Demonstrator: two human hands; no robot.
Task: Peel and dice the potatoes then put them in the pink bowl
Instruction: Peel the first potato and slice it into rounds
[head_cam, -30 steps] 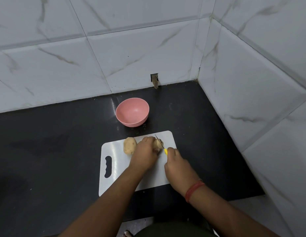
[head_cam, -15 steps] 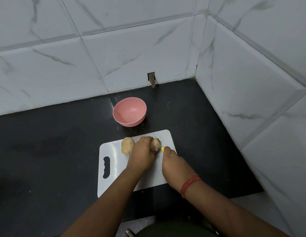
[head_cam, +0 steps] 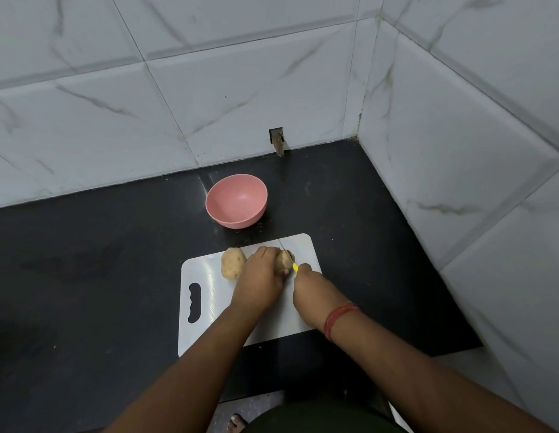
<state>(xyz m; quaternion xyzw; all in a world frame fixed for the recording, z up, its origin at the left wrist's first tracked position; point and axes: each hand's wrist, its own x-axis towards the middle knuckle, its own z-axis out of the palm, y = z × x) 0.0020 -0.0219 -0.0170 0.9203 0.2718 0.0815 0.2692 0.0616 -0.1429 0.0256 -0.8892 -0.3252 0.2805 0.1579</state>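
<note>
Head view, looking down onto a black counter (head_cam: 84, 276) set in a corner of white marbled wall tiles (head_cam: 209, 89). A white cutting board (head_cam: 206, 307) lies flat on the counter under both hands, its handle slot to the left of the left forearm.

Left hand (head_cam: 259, 279): fingers curled over a potato (head_cam: 283, 260), holding it down on the board. Only the potato's right end shows past the knuckles.

Right hand (head_cam: 312, 292): closed round the yellow handle of a knife (head_cam: 289, 256); just a sliver of yellow shows at the thumb. The thin blade runs away from the hand, over the held potato, tip toward the far edge of the board. Whether the edge has entered the potato cannot be made out. A red thread band (head_cam: 337, 318) circles the right wrist.

A second potato (head_cam: 233, 263) lies on the board just left of the left hand, touching or nearly touching it; skin appears still on.

The pink bowl (head_cam: 236, 201) stands upright on the counter beyond both hands, past the far edge of the board and apart from it. Nothing visible inside.

A small notch (head_cam: 277, 140) sits in the wall tile beyond the bowl.
</note>
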